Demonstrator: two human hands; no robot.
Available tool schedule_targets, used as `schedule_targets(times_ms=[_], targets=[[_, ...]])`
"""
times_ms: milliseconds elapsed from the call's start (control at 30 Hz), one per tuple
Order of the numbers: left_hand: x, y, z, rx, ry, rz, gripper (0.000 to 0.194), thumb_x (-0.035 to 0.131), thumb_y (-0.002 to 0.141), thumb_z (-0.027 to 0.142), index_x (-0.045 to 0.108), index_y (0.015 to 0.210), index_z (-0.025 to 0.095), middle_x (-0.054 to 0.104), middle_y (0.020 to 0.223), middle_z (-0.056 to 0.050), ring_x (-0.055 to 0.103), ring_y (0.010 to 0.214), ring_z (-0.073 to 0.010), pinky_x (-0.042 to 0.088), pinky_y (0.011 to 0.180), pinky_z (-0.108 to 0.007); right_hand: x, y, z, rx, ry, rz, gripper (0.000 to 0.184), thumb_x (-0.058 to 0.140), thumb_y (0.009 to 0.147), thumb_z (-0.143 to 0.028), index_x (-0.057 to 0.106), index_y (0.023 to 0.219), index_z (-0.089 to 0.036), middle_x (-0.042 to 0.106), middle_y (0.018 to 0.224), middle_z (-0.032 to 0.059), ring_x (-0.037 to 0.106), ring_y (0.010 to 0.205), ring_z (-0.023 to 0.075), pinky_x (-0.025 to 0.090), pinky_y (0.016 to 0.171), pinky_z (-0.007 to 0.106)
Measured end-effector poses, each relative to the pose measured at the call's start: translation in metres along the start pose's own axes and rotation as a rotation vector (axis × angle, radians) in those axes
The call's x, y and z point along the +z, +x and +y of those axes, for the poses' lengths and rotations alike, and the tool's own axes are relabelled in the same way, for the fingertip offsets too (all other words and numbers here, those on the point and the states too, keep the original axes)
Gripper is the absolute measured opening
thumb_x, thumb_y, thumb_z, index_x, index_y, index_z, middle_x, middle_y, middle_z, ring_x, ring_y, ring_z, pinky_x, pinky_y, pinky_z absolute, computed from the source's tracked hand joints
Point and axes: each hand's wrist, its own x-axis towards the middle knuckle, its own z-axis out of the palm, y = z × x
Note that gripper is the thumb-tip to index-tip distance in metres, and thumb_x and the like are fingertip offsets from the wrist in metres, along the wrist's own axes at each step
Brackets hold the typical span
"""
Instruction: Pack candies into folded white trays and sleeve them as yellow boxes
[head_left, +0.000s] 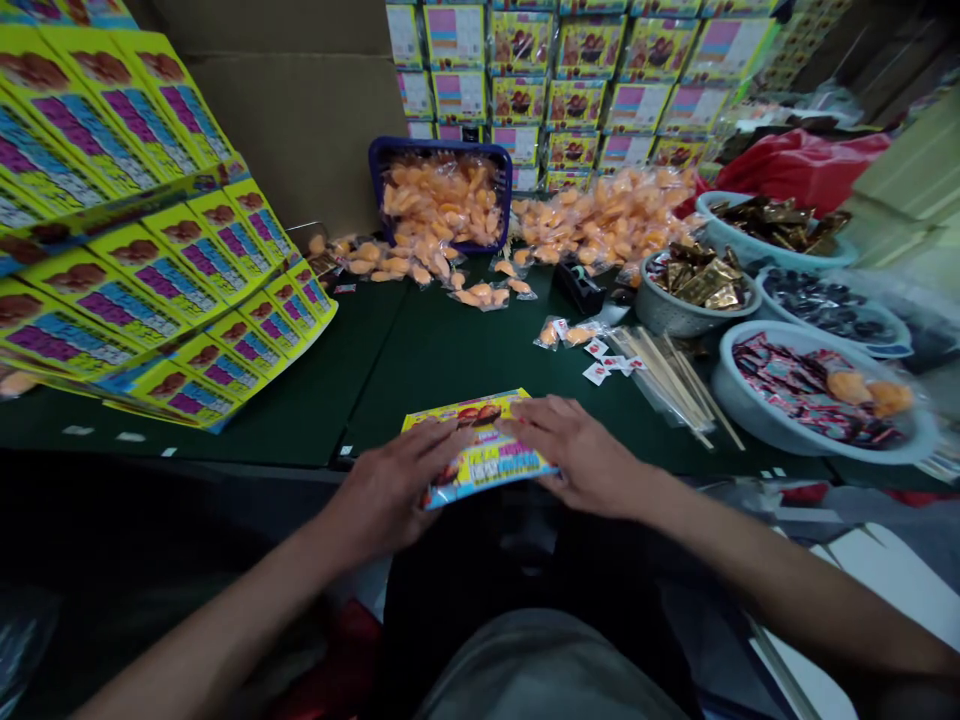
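Observation:
A flat yellow printed card (480,440) lies at the near edge of the dark green table (442,350). My left hand (394,490) rests on its left side, fingers stretched flat over it. My right hand (581,455) lies on its right side, fingers extended and pressing down. Both hands touch the card; neither wraps around it.
A fanned stack of yellow cards (150,270) covers the left. A blue basket (442,195) of orange wrapped sweets stands at the back, with loose sweets (600,215) beside it. Bowls of candies (810,390) and wooden sticks (675,375) sit right. Stacked boxes (577,80) line the back.

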Motion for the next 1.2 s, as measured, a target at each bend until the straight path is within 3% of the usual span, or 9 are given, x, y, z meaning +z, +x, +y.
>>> schedule_targets(times_ms=[133, 267, 500, 667, 767, 833, 1000, 1100, 1200], targets=[[-0.054, 0.062, -0.027, -0.114, -0.254, -0.141, 0.082, 0.070, 0.088, 0.034, 0.042, 0.165, 0.038, 0.059, 0.160, 0.001, 0.065, 0.138, -0.0256, 0.055, 0.112, -0.037, -0.042, 0.052, 0.033, -0.037, 0.186, 0.024, 0.063, 0.069, 0.099, -0.034, 0.053, 0.160, -0.031, 0.065, 0.151, 0.0073, 0.060, 0.136, 0.0311, 0.047, 0.117, 0.054], [-0.073, 0.099, -0.056, -0.158, -0.281, -0.242, 0.083, 0.069, 0.086, 0.035, 0.042, 0.165, 0.037, 0.058, 0.161, 0.002, 0.064, 0.138, -0.0259, 0.052, 0.112, -0.036, -0.049, 0.086, 0.065, -0.029, 0.312, 0.013, 0.066, 0.071, 0.098, -0.041, 0.052, 0.161, -0.032, 0.063, 0.153, 0.0075, 0.062, 0.135, 0.0301, 0.050, 0.114, 0.051], [-0.069, 0.111, -0.076, -0.109, -0.006, -0.187, 0.075, 0.058, 0.099, 0.038, 0.033, 0.169, 0.032, 0.051, 0.165, -0.007, 0.053, 0.146, -0.0310, 0.045, 0.117, -0.046, -0.043, 0.103, 0.087, -0.054, 0.215, 0.040, 0.064, 0.053, 0.108, -0.054, 0.039, 0.167, -0.032, 0.053, 0.164, 0.0064, 0.051, 0.147, 0.0301, 0.041, 0.123, 0.054], [-0.058, 0.116, -0.079, -0.101, 0.200, -0.160, 0.062, 0.038, 0.111, 0.047, 0.029, 0.170, 0.033, 0.043, 0.171, -0.007, 0.046, 0.150, -0.0330, 0.043, 0.116, -0.051, -0.033, 0.108, 0.093, -0.036, 0.009, 0.066, 0.055, 0.036, 0.114, -0.053, 0.044, 0.165, -0.034, 0.051, 0.166, 0.0054, 0.045, 0.151, 0.0344, 0.036, 0.122, 0.063], [-0.049, 0.115, -0.077, -0.106, 0.315, -0.144, 0.063, 0.038, 0.111, 0.049, 0.024, 0.171, 0.037, 0.042, 0.171, -0.009, 0.053, 0.140, -0.0349, 0.045, 0.110, -0.051, -0.024, 0.106, 0.090, 0.008, -0.099, 0.108, 0.063, 0.047, 0.109, -0.062, 0.042, 0.166, -0.036, 0.045, 0.170, 0.0078, 0.048, 0.144, 0.0381, 0.038, 0.117, 0.066], [-0.043, 0.112, -0.074, -0.114, 0.383, -0.120, 0.061, 0.039, 0.111, 0.047, 0.026, 0.170, 0.040, 0.044, 0.169, -0.009, 0.056, 0.130, -0.0347, 0.047, 0.105, -0.050, -0.017, 0.102, 0.086, 0.026, -0.134, 0.153, 0.066, 0.054, 0.106, -0.061, 0.042, 0.166, -0.036, 0.044, 0.169, 0.0092, 0.050, 0.138, 0.0378, 0.040, 0.116, 0.064], [-0.034, 0.087, -0.048, -0.101, 0.491, -0.065, 0.062, 0.044, 0.109, 0.035, 0.029, 0.169, 0.043, 0.052, 0.161, -0.010, 0.060, 0.115, -0.0327, 0.049, 0.093, -0.046, 0.001, 0.078, 0.067, 0.014, -0.160, 0.258, 0.053, 0.053, 0.109, -0.043, 0.050, 0.162, -0.035, 0.054, 0.160, 0.0105, 0.053, 0.129, 0.0341, 0.044, 0.113, 0.061], [-0.032, 0.076, -0.027, -0.049, 0.571, -0.056, 0.060, 0.043, 0.109, 0.033, 0.034, 0.168, 0.037, 0.055, 0.154, -0.016, 0.060, 0.116, -0.0336, 0.047, 0.096, -0.049, 0.004, 0.062, 0.057, -0.028, -0.155, 0.282, 0.053, 0.054, 0.109, -0.038, 0.050, 0.162, -0.036, 0.054, 0.159, 0.0107, 0.053, 0.127, 0.0332, 0.046, 0.111, 0.059], [-0.035, 0.085, -0.022, -0.050, 0.627, -0.076, 0.061, 0.040, 0.110, 0.045, 0.033, 0.169, 0.030, 0.063, 0.135, -0.019, 0.062, 0.110, -0.0348, 0.046, 0.096, -0.050, -0.003, 0.066, 0.060, -0.030, -0.120, 0.252, 0.054, 0.056, 0.108, -0.038, 0.050, 0.162, -0.036, 0.056, 0.157, 0.0110, 0.054, 0.130, 0.0327, 0.046, 0.112, 0.059]])
